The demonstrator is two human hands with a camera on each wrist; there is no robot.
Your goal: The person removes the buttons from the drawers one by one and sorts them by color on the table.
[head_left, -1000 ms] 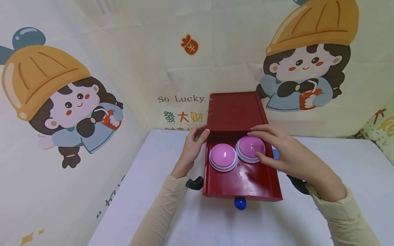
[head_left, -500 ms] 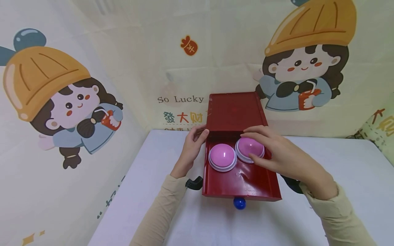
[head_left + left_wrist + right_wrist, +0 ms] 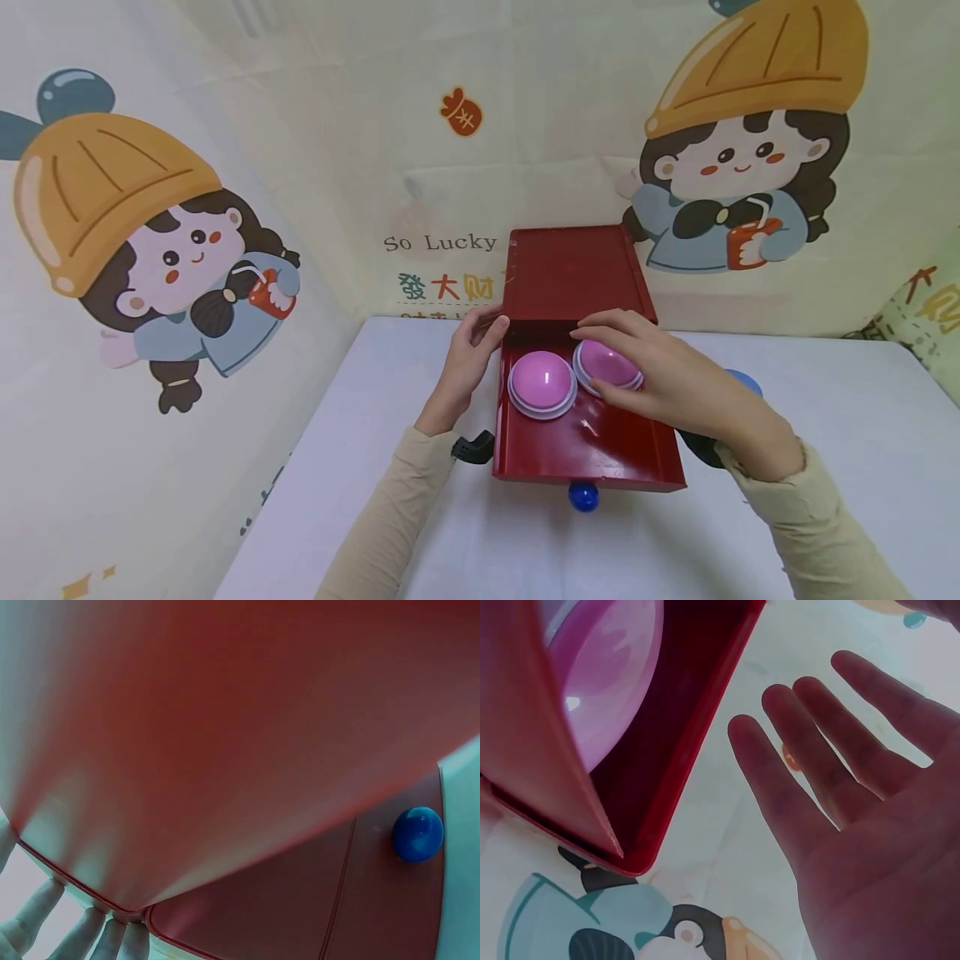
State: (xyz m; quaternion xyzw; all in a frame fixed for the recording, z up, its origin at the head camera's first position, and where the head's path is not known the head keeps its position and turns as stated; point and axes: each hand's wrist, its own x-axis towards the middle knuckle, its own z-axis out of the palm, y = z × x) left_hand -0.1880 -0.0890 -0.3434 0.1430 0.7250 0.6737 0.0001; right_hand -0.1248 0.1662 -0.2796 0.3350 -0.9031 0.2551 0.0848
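A red box (image 3: 622,454) sits on the white table with its lid (image 3: 577,273) raised at the back. Two round pink domes on white bases lie inside: the left dome (image 3: 542,379) is in full view, while my right hand (image 3: 663,371) partly covers the right dome (image 3: 606,363). That hand hovers above it, thumb and fingers spread. In the right wrist view, gaps show between its fingers and the box wall. My left hand (image 3: 468,358) grips the box's back left corner, thumb at the rim; the left wrist view shows its fingertips (image 3: 94,915) along the edge.
A blue ball (image 3: 583,497) sits at the front of the box. Beyond my right wrist, part of a blue thing (image 3: 742,382) shows on the white tabletop (image 3: 390,400). Behind stands a cream cloth backdrop (image 3: 555,125) with cartoon figures.
My right hand has drifted left, further over the right dome, and uncovers more of the blue thing behind the wrist. The left hand and the box stay almost where they were.
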